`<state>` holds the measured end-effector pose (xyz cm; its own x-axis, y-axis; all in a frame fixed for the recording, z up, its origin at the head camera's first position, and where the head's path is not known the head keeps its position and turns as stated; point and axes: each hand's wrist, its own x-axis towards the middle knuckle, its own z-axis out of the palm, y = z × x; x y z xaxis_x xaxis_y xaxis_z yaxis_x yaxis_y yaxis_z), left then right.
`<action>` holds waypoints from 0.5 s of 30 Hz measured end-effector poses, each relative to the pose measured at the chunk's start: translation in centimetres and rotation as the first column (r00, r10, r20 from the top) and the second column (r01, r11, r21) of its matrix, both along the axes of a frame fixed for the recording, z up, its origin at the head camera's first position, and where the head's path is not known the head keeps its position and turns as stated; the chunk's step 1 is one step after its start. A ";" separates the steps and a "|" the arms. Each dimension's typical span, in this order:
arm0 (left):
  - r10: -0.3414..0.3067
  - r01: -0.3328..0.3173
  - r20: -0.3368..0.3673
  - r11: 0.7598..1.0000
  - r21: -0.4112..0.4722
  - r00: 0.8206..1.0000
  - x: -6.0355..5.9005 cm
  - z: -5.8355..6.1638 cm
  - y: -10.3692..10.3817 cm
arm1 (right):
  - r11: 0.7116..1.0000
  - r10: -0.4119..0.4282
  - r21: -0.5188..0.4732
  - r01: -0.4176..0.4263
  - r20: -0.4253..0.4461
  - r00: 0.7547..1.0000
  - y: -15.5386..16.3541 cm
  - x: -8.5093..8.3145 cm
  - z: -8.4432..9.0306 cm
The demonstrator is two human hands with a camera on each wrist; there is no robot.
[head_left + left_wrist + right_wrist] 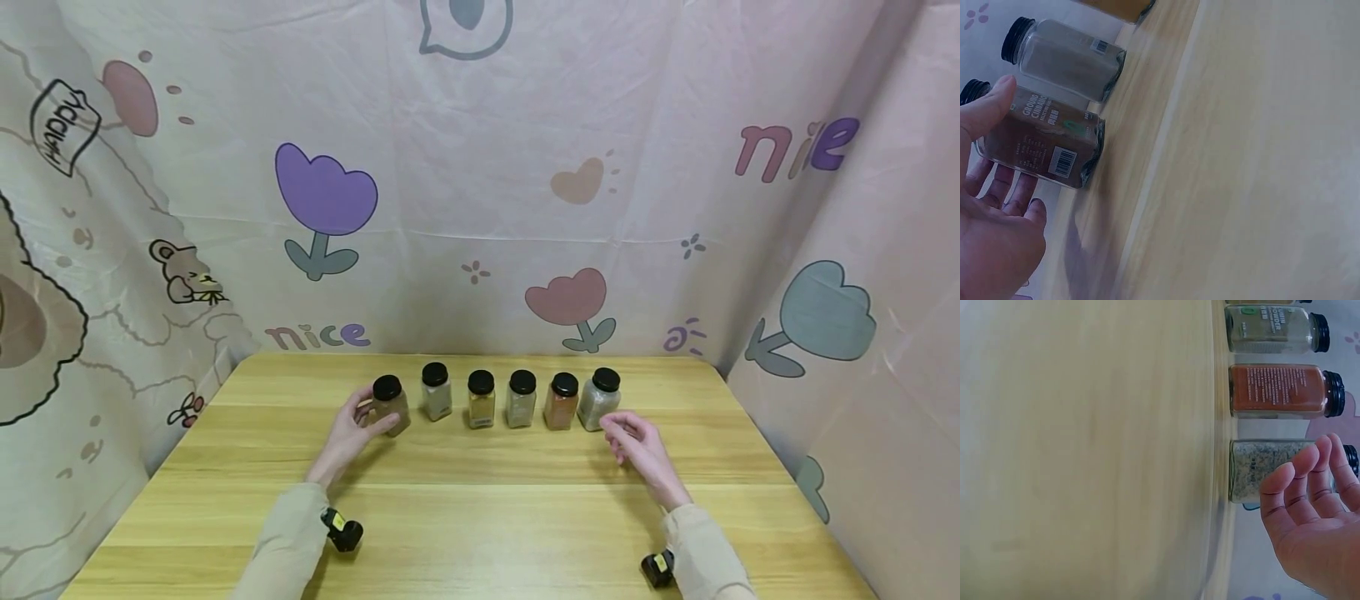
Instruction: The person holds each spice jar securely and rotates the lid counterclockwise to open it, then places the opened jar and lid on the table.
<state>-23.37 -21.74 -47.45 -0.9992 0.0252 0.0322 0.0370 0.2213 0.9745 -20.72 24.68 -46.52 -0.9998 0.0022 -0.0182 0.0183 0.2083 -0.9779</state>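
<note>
My left hand (352, 433) is at the leftmost spice jar (393, 408), a square glass jar of brown powder with a black cap. In the left wrist view its label reads ground cinnamon; the thumb lies across the front near the cap and the fingers are round the far side, holding it. At the right end of the row, my right hand (639, 450), holding nothing, is in front of a jar of speckled pale grains (598, 402). Its fingers (1279, 481) are loosely bent and overlap that jar in the right wrist view.
Between the end jars stand a greyish-powder jar (437, 393), a yellow-brown jar (482, 402), a cumin powder jar (521, 402) and a reddish-orange jar (561, 403), all black-capped. They line the back of the wooden table (480, 533), before a printed curtain (465, 167).
</note>
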 end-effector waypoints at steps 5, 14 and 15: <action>-0.001 0.001 0.016 1.000 -0.001 1.000 0.3 -0.2 0.4 | 1.000 -0.001 0.000 0.001 0.000 1.000 -0.3 0.1 0.0; 0.044 -0.044 -0.002 0.998 0.035 0.999 0.5 -0.5 2.1 | 0.999 0.032 -0.034 -0.033 -0.028 0.999 -1.2 0.6 0.3; 0.052 -0.052 -0.003 0.998 0.038 0.999 0.5 -0.6 2.2 | 0.999 0.040 -0.034 -0.041 -0.034 0.999 -1.3 0.6 0.3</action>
